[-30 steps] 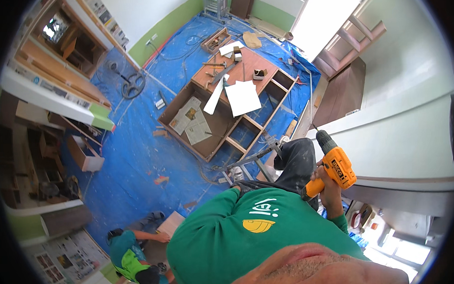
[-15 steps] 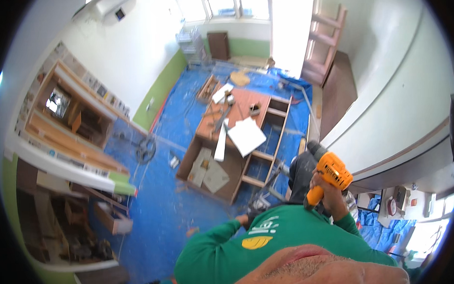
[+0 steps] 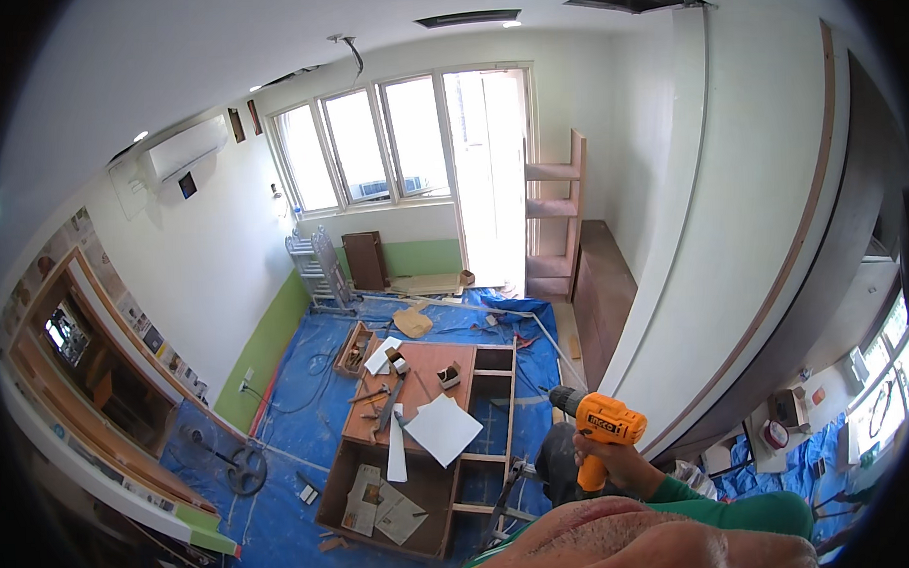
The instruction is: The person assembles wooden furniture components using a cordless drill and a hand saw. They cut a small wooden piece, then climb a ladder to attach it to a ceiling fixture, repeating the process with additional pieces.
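My right hand is wrapped round the handle of an orange and black cordless drill, held up at the right with its dark chuck toward the far left. My left hand is out of sight. Left of the drill, low on the floor, lies a cabinet carcass with a reddish-brown panel over its far part. On the panel are a white square board, a narrow white strip and several tools. Papers lie inside the near compartment.
Blue sheeting covers the floor. A folded metal ladder stands at the far left, below the windows. An open wooden shelf frame rises by the bright doorway. A wheel-shaped object lies at left; a pale wall runs along the right.
My view has tilted up, so the ceiling and windows show more. The drill stays in my right hand, its chuck now pointing further left. My left arm has dropped out of the picture.
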